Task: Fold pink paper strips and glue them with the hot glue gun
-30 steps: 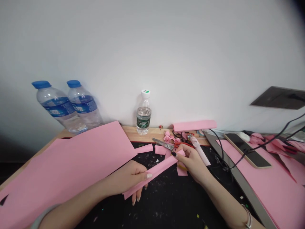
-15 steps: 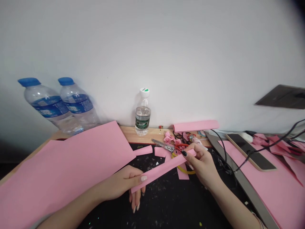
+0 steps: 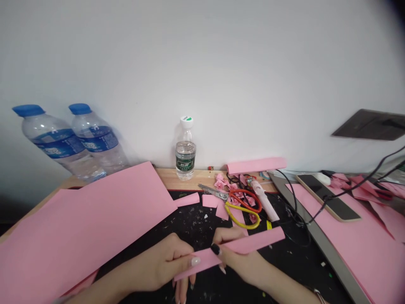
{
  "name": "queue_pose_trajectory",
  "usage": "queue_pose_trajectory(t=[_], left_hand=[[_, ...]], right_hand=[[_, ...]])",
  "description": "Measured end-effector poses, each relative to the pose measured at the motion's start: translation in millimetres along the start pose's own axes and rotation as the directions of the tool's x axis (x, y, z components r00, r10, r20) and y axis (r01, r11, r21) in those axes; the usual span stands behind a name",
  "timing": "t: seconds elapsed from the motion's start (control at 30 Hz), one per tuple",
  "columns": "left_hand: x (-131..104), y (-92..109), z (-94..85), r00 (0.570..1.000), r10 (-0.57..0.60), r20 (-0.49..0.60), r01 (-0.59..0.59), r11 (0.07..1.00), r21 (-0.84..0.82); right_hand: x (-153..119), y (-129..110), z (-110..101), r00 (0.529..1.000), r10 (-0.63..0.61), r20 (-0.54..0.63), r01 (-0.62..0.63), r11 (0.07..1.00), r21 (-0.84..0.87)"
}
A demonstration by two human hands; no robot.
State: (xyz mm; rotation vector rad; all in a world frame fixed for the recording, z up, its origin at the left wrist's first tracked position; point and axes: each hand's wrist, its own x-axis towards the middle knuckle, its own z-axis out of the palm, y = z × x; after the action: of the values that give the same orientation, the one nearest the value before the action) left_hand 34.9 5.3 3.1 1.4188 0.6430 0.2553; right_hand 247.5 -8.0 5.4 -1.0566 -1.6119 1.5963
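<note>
A long folded strip of pink paper [image 3: 259, 241] slants across the front of the black mat, rising to the right. My left hand [image 3: 172, 261] pinches it near its lower left end, thumb on top and fingers beneath. Around the strip's middle, the thumb and fingers of my right hand [image 3: 236, 255] are closed on it, and its right end sticks out past that hand. Beyond the hands lie scissors [image 3: 242, 207] with red and yellow handles. Short pink paper pieces [image 3: 209, 201] and small pink paper flowers [image 3: 220, 181] are beside the scissors.
A large pink sheet [image 3: 104, 219] covers the left side. Two big bottles [image 3: 95, 139] lean on the wall, and a small water bottle [image 3: 185, 154] stands at the back. To the right are a phone [image 3: 329, 198], black cables [image 3: 295, 198] and more pink paper [image 3: 363, 249].
My right hand has slid down and left along the strip to its middle, leaving the right end free. Both hands and the strip sit lower, and the view has shifted slightly.
</note>
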Motion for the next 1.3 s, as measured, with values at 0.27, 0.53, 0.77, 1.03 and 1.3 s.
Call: queue_pose_trajectory(t=[0.27, 0.53, 0.77, 1.03, 1.3], left_hand=[[-1.2, -3.2, 14.1, 0.999, -0.046, 0.01, 0.045, 0.995, 0.085], [3.0, -0.4, 13.8, 1.0, 0.002, -0.013, -0.001, 0.995, 0.096], [3.6, -18.4, 8.3, 0.999, -0.037, -0.017, 0.035, 0.993, -0.11], [2.3, -20.6, 2.5, 0.997, -0.069, -0.016, 0.065, 0.977, -0.204], [0.8, -23.4, 0.0, 0.997, -0.055, -0.057, 0.043, 0.98, -0.194]], right_hand=[[-2.9, -0.8, 14.7, 0.986, 0.026, 0.167, -0.029, 0.999, 0.018], [-3.3, 8.2, 25.9, 0.997, 0.042, 0.067, -0.049, 0.992, 0.113], [-0.3, 14.6, 17.8, 0.993, 0.079, -0.082, -0.055, 0.964, 0.261], [3.7, 14.8, 3.1, 0.951, 0.157, -0.268, -0.026, 0.9, 0.436], [11.1, 6.6, -17.3, 0.909, 0.142, -0.393, 0.048, 0.898, 0.437]])
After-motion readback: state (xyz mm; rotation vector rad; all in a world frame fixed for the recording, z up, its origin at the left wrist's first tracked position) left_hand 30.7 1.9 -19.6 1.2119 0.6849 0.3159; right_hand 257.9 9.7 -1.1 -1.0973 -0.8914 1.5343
